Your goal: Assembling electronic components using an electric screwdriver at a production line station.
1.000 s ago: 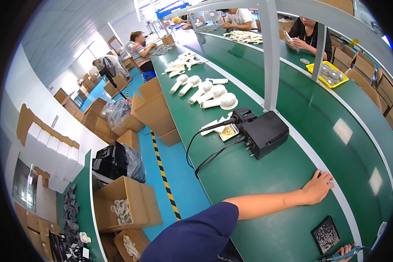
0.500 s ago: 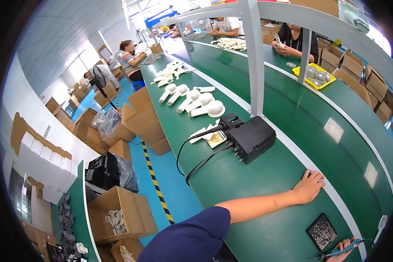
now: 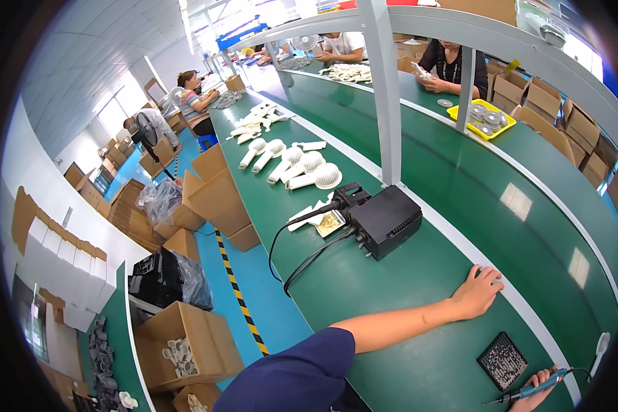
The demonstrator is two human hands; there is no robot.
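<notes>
Green bench (image 3: 391,343), left hand (image 3: 477,294) flat, right hand (image 3: 537,397) holding screwdriver (image 3: 534,390)

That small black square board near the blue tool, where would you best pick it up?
Probably by two opposite edges of the black square board, pinched from above: it lies flat on the green table, its face covered in small parts. The left hand rests free nearby; the right hand holds the blue tool.

- I'm looking through one head-worn fisheye camera, tilting down and leftward along the green workbench (image 3: 364,295).
- It's sitting close above my left hand (image 3: 477,292); my right hand (image 3: 537,395) is showing at the lower edge.
- Straight edges are bending toward the rim.
</notes>
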